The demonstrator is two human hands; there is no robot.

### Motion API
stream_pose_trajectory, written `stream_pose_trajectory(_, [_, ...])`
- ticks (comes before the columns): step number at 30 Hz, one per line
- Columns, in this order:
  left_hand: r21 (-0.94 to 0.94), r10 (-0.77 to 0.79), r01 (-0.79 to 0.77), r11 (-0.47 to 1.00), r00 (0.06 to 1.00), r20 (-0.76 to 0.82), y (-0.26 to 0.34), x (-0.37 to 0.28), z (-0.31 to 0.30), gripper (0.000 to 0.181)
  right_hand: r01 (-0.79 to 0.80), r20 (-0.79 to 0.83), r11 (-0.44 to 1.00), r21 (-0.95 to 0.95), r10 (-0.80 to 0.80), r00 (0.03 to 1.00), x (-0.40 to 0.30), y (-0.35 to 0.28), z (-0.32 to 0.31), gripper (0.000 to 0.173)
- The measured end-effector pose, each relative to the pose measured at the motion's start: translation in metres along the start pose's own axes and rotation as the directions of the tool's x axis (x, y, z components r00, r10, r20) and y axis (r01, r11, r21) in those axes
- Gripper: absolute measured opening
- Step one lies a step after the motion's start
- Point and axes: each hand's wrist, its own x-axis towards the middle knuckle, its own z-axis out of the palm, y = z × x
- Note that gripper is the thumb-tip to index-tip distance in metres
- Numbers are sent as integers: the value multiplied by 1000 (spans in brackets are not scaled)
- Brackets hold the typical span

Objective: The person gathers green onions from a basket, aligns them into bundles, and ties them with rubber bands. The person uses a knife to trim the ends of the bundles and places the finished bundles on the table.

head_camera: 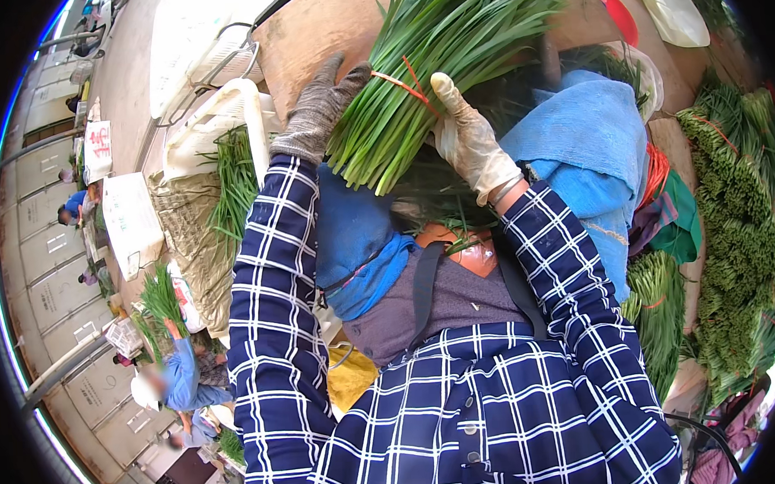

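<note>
A thick bunch of green garlic chives (419, 78), circled by an orange tie (403, 87), is held slantwise above my lap. Its cut ends point down toward me and its leaf tips spread to the upper right. My left hand (323, 108), in a grey knit glove, grips the left side, its fingertips by the tie. On the other side, my right hand (470, 131) in a pale, stained glove holds the bunch, thumb raised and fingers partly hidden behind the stems. Behind the leaves lies a brown board (320, 34). Blue cloths (571, 130) cover my knees.
Tied bunches (738, 246) are stacked at the right, near orange ties (656, 175). Loose chives (232, 184) lie beside a white plastic crate (213, 120) at left. A red basin (616, 11) sits upper right. Another person in blue (186, 374) handles greens at lower left.
</note>
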Motion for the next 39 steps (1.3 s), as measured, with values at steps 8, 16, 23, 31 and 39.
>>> stream_pose_trajectory(8, [-199, 27, 9, 980, 984, 179, 29, -25, 30, 73, 28, 18, 986, 162, -32, 999, -1, -10, -2, 26])
stream_pose_trajectory(16, [-589, 123, 8, 808, 976, 182, 56, 3, -29, 94, 53, 102, 979, -196, -33, 994, 29, -39, 50, 52])
stream_pose_trajectory(23, [20, 158, -160, 987, 984, 81, 29, 6, -8, 118, -91, 52, 862, -498, 135, 989, 43, -22, -9, 57])
stream_pose_trajectory(31, [425, 121, -76, 902, 990, -79, 29, -7, 24, 134, -76, 70, -283, -956, -470, 880, 27, -24, 15, 28])
stream_pose_trajectory(39, [319, 85, -53, 946, 992, -88, 28, -6, 28, 128, 24, 251, -480, -877, -415, 874, 39, -25, 39, 28])
